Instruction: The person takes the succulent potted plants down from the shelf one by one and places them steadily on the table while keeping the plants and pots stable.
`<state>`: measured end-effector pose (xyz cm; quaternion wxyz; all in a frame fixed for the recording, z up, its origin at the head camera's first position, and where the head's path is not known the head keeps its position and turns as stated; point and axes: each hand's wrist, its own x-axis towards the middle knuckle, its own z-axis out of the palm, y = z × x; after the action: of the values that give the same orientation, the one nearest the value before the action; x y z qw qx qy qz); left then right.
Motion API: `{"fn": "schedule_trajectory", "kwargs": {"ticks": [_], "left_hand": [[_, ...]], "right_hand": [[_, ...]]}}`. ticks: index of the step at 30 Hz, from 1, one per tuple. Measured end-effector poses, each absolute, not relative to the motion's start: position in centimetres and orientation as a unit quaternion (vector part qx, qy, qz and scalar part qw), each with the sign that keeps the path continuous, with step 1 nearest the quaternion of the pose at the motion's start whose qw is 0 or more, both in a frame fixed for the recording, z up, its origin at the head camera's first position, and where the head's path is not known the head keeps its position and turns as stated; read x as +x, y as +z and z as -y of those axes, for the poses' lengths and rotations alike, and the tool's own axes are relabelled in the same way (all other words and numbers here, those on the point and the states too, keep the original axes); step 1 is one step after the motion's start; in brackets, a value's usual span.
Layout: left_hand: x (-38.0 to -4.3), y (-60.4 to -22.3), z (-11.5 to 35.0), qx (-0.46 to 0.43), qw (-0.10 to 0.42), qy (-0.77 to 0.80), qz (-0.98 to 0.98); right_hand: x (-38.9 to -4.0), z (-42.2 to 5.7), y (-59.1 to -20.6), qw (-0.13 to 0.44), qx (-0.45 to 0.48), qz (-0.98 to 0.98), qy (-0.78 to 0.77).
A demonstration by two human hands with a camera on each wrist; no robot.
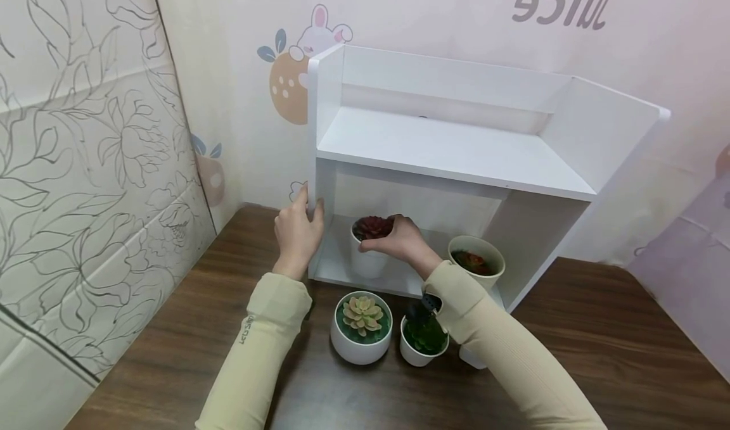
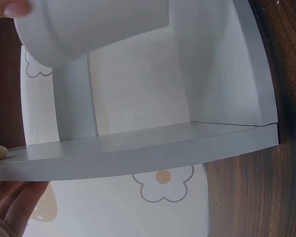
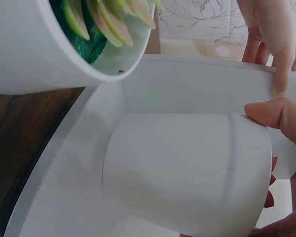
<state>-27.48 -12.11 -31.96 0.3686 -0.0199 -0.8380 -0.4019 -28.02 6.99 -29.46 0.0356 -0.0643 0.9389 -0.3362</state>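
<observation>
My right hand (image 1: 402, 240) grips the rim of a white flowerpot (image 1: 367, 262) holding a dark red succulent (image 1: 373, 227). The pot is inside the lower compartment of a white shelf (image 1: 456, 154), toward its left side; whether its base touches the shelf floor I cannot tell. With thumb inside and fingers outside, my left hand (image 1: 299, 230) holds the shelf's left side panel (image 2: 138, 155). The right wrist view shows the pot's smooth side (image 3: 182, 168), with my right thumb (image 3: 266, 112) at its rim.
A cream pot (image 1: 493, 278) with a reddish plant stands at the compartment's right. In front of the shelf, a round white pot (image 1: 359, 351) with a pale succulent and a small green-plant pot (image 1: 419, 357) stand on the wooden table (image 1: 188, 341). Walls rise behind and left.
</observation>
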Motion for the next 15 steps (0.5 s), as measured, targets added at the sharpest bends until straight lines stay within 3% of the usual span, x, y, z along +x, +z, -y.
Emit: {"fn": "schedule_trajectory", "kwargs": {"ticks": [15], "left_hand": [[-27.4,-32.0,12.1,-0.018,0.365,-0.406,0.837]], "right_hand": [[-26.5,-7.2,-28.6,0.029,-0.072,-0.93,-0.358]]}}
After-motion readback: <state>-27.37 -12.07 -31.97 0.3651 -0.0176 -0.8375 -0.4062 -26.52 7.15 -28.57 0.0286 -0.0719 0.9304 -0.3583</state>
